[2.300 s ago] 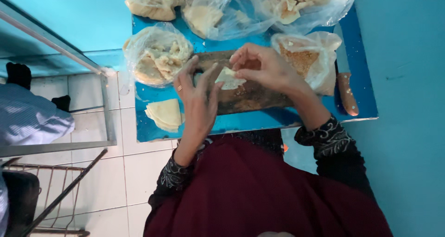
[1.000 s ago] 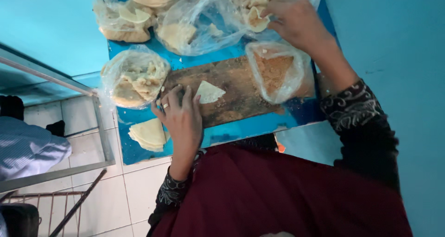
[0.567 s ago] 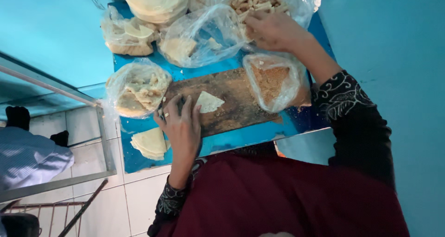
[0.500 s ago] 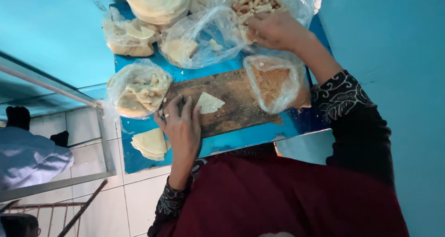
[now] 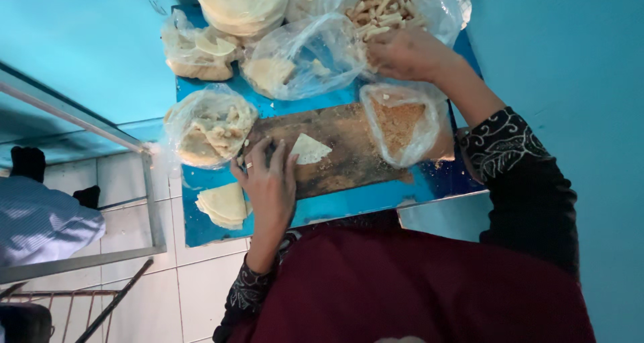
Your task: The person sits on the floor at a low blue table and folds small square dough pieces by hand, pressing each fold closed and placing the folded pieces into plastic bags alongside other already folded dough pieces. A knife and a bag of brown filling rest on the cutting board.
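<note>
My left hand lies flat on the left end of a wooden board, fingers spread, beside a pale triangular dough piece that rests on the board. My right hand reaches far across into a clear bag of pale stick-shaped pieces. Its fingers curl among the sticks and the plastic hides their tips. A bag of brown crumbs sits open on the board's right end.
On the blue table are a stack of round flat wrappers, three more bags of dough pieces, and folded wrappers. A metal railing and another person are at the left.
Both hands held the dough piece over the board before. It now lies on the board, my left hand rests beside it, and my right hand has moved away to the far bag.
</note>
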The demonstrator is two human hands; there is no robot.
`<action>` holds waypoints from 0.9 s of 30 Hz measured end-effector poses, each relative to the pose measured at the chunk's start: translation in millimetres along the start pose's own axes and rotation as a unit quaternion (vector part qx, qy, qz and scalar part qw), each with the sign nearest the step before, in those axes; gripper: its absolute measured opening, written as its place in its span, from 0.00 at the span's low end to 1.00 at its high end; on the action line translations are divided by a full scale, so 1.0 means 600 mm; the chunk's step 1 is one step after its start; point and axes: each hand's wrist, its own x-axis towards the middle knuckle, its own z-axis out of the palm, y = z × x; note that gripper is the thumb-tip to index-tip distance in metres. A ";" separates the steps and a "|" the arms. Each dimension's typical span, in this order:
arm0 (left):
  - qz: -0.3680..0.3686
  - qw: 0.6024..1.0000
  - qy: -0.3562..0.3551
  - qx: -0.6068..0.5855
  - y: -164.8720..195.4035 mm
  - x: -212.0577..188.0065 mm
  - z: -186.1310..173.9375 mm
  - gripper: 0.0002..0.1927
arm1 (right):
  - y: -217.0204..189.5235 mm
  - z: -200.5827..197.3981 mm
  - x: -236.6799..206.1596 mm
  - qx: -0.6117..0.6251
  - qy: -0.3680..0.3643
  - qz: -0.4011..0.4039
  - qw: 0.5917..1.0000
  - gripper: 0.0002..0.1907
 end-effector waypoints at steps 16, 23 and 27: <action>0.018 0.999 -0.013 0.031 0.005 0.010 0.000 0.17 | -0.016 -0.105 -0.054 0.028 0.068 0.058 0.996 0.05; 0.053 0.990 -0.038 0.123 0.013 0.026 -0.012 0.12 | -0.153 -0.132 -0.092 0.062 0.091 -0.094 0.989 0.12; 0.066 0.974 -0.090 0.199 0.007 0.042 -0.015 0.07 | -0.259 -0.078 -0.072 0.076 0.119 -0.218 0.966 0.12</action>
